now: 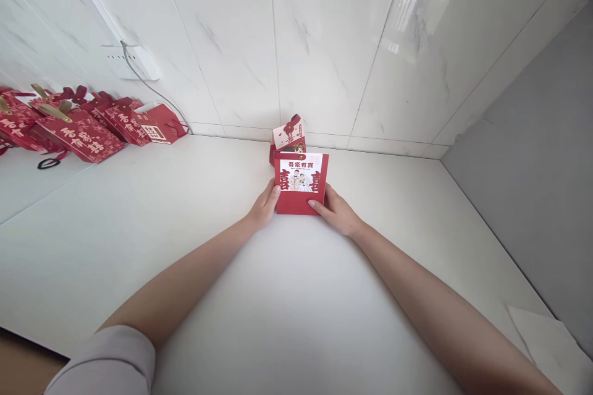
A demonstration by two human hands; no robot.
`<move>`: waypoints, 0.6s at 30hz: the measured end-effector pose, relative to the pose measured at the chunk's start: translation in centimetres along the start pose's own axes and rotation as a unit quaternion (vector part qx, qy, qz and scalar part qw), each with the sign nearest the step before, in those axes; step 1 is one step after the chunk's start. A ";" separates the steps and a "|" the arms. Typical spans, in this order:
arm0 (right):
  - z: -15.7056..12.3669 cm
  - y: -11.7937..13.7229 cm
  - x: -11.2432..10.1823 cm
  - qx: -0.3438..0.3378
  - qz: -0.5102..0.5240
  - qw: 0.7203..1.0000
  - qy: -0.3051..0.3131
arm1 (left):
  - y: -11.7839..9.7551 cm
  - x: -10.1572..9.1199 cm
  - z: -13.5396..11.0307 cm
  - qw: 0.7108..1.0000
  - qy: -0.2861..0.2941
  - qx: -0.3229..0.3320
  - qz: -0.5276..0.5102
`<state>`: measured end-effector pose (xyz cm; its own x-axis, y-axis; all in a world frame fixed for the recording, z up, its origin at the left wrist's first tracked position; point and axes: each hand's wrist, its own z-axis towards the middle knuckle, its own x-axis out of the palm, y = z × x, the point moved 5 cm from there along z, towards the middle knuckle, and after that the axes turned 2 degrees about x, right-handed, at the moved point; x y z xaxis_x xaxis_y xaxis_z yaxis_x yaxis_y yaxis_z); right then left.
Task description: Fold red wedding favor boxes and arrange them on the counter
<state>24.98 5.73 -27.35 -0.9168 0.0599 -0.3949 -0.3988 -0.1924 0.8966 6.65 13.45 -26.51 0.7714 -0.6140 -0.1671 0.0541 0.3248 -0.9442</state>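
A red gift bag [300,202] with a white printed panel, showing a couple and red characters, stands upright in the middle of the white table. My left hand [265,204] grips its left side, thumb on the front edge. My right hand [337,209] holds the lower right side, thumb laid across the red front; its other fingers are hidden behind. Just beyond it, close to the wall, is a smaller red and white gift box [288,134] with a dark red ribbon on top. The held bag covers its lower part.
Several red gift bags [86,135] with ribbon handles line the back left of the table [208,172]. Behind them, a grey cable [152,91] hangs from a wall socket [139,62]. White sheets [549,336] lie at the right edge. A tiled wall [319,42] closes off the back.
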 end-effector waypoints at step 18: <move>0.0 0.0 0.1 0.005 0.005 1.000 -0.001 | 0.1 -0.2 0.0 1.000 -0.008 -0.002 0.020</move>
<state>24.91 5.70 -27.33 -0.9210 0.0607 -0.3848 -0.3892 -0.1836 0.9027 6.55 13.62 -26.59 0.7824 -0.5896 -0.2006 0.0208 0.3466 -0.9378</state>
